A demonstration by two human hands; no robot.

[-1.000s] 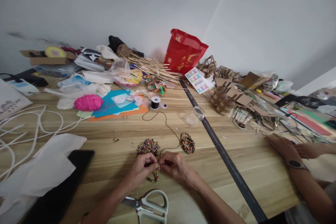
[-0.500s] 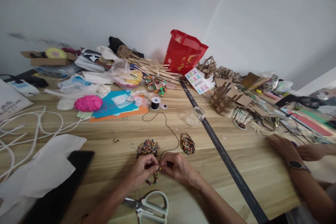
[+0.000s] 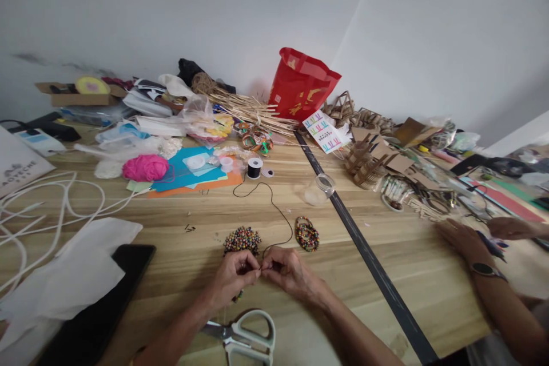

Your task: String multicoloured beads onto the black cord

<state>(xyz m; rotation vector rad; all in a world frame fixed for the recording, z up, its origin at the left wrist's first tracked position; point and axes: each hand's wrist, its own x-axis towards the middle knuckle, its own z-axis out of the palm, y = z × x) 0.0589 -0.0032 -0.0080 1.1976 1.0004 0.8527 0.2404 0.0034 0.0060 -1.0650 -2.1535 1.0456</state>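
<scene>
Hands, left hand (image 3: 234, 277) and right hand (image 3: 286, 271), pinch black cord (image 3: 274, 211) together at lower centre; a slip could spill threaded beads (image 3: 237, 296) onto tabletop (image 3: 180, 251).

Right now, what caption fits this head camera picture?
Two hands pinch black thread beside a bead pile.

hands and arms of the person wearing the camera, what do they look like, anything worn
Both forearms are bare, no sleeves in view. The left hand and right hand show no gloves, and no rings or watch that can be made out. Fingers are slim, nails short.
</scene>
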